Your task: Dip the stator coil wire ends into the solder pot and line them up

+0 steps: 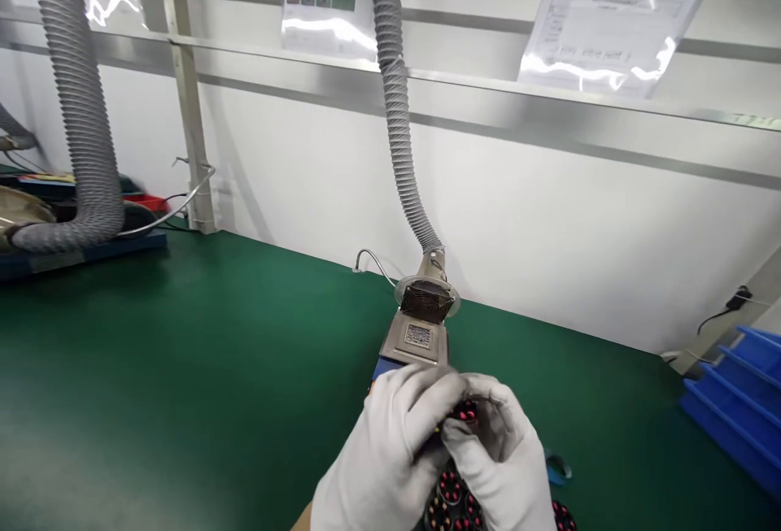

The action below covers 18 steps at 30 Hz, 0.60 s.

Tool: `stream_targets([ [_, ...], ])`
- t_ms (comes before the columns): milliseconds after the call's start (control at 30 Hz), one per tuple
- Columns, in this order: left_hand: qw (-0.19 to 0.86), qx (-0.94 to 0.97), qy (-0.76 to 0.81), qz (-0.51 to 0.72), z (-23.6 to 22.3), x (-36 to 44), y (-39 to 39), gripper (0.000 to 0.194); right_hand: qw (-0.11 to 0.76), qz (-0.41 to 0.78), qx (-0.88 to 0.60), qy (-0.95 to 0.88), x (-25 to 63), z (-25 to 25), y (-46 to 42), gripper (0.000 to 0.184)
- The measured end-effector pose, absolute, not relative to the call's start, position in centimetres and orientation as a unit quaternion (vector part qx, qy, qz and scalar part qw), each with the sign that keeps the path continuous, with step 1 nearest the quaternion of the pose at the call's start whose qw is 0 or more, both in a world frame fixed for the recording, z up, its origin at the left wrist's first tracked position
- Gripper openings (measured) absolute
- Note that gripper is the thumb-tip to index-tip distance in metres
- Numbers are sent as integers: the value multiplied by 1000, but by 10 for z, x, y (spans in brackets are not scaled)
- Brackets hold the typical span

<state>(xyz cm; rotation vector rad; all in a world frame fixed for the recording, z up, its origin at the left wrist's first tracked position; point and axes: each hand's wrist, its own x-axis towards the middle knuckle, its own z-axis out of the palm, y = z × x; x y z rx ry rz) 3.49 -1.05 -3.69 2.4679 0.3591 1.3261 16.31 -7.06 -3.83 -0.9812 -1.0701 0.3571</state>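
White gloves cover both of my hands, which meet low in the middle of the head view. My right hand curls around a small round black part with pink-red tips, held between thumb and fingers. Against the same part, my left hand is closed with its fingertips bent; the fingers partly hide the part. Just below the hands sit several similar round black parts with pink and yellowish tips, cut off by the lower frame edge. Another such part shows to the right of my right hand.
Beyond my hands stands a metal device under a grey ribbed hose on the green tabletop. Blue stacked trays are at right, near a blue strap. Another hose and equipment stand at left.
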Motion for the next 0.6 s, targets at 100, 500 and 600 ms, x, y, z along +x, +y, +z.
stream_targets([
  [100, 158, 853, 89, 489, -30, 32, -2, 28, 742, 224, -437, -456, 159, -42, -72, 34],
  [500, 86, 867, 58, 488, -25, 28, -2, 17, 760, 157, -379, -505, 161, -42, -71, 4],
  [600, 31, 849, 71, 523, -23, 27, -2, 22, 836, 275, -294, -372, 161, -44, -69, 12],
])
